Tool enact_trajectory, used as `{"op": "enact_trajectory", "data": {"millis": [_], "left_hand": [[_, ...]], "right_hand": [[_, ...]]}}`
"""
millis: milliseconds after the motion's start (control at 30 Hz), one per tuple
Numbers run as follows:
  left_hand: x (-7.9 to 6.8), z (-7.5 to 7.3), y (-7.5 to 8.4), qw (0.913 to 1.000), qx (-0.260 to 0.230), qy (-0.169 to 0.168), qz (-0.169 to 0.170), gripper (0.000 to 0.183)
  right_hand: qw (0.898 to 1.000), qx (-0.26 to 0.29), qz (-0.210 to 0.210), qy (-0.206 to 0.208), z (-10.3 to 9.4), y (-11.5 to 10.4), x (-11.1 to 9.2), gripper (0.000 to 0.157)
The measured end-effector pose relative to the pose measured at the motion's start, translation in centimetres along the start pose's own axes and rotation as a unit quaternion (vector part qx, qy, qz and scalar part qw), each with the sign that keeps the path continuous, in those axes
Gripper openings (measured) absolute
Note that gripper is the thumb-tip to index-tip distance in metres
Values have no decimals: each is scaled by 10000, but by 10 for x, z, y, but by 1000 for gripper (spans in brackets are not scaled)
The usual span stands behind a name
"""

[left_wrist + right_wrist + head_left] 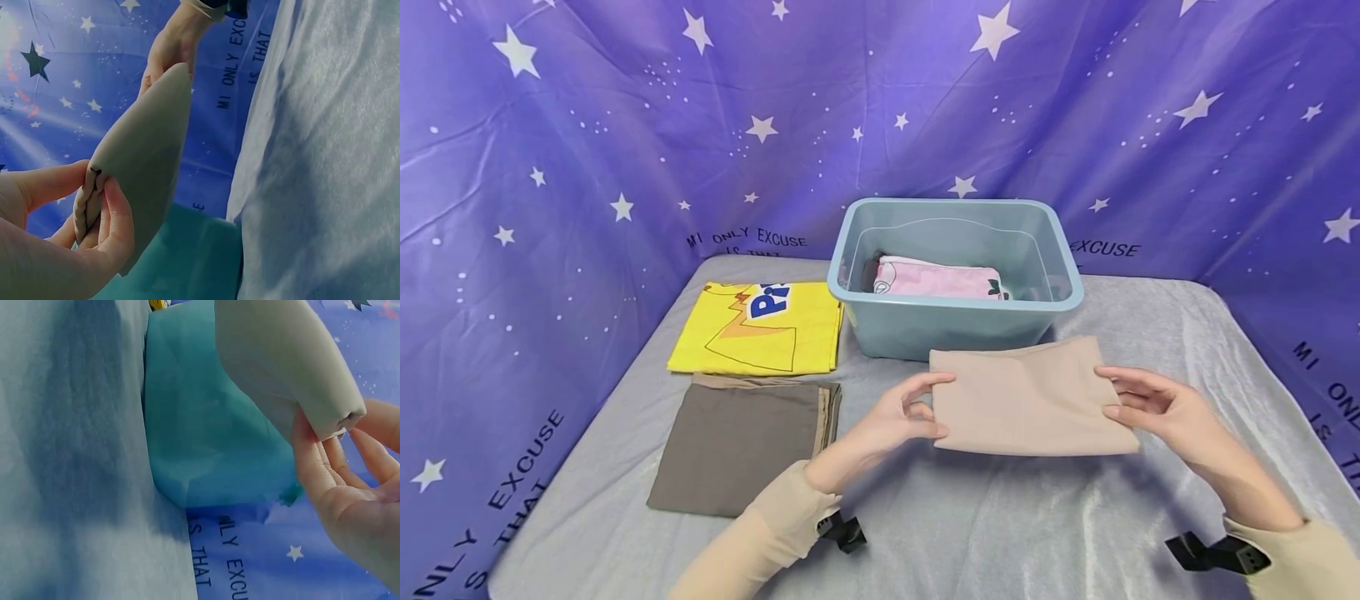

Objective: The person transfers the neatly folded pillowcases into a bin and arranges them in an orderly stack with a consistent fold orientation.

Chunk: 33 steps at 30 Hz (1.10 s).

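A folded beige cloth point(1026, 404) is held up between both hands, in front of the blue-grey plastic bin point(955, 325). My left hand point(898, 417) pinches its left edge, and my right hand point(1165, 408) pinches the right edge. In the left wrist view, the cloth's folded layers point(94, 200) show between thumb and fingers. From the right wrist, the cloth point(294, 362) appears as a thick fold gripped at its end. Inside the bin lies a folded pink and white cloth point(936, 277), its lower part hidden by the front wall.
Left of the bin lies a folded yellow cloth point(752, 333) with blue lettering. Nearer to me is a folded dark brown-grey cloth point(737, 446). A grey velvety cover point(1000, 525) spreads over the table, and a purple starry curtain point(880, 92) hangs behind and at the sides.
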<state>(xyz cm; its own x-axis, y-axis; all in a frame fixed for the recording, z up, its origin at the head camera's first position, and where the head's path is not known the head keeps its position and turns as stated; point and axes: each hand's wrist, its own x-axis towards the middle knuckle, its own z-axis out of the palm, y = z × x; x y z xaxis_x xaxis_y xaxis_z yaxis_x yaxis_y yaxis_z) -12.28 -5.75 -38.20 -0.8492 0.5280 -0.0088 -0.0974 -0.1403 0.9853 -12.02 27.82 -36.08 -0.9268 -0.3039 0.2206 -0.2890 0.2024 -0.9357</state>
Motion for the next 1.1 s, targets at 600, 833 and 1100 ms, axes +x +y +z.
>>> {"op": "enact_trajectory", "data": {"millis": [600, 833, 1100], "left_hand": [[-11, -17, 17, 9997, 199, 164, 41, 56], [-14, -21, 22, 9993, 276, 254, -11, 53], [-18, -24, 33, 9989, 314, 347, -92, 52]], "right_hand": [[9997, 151, 20, -182, 13, -13, 8, 50], [9993, 314, 14, -220, 16, -19, 9, 52], [9992, 309, -34, -260, 19, -26, 12, 52]]}}
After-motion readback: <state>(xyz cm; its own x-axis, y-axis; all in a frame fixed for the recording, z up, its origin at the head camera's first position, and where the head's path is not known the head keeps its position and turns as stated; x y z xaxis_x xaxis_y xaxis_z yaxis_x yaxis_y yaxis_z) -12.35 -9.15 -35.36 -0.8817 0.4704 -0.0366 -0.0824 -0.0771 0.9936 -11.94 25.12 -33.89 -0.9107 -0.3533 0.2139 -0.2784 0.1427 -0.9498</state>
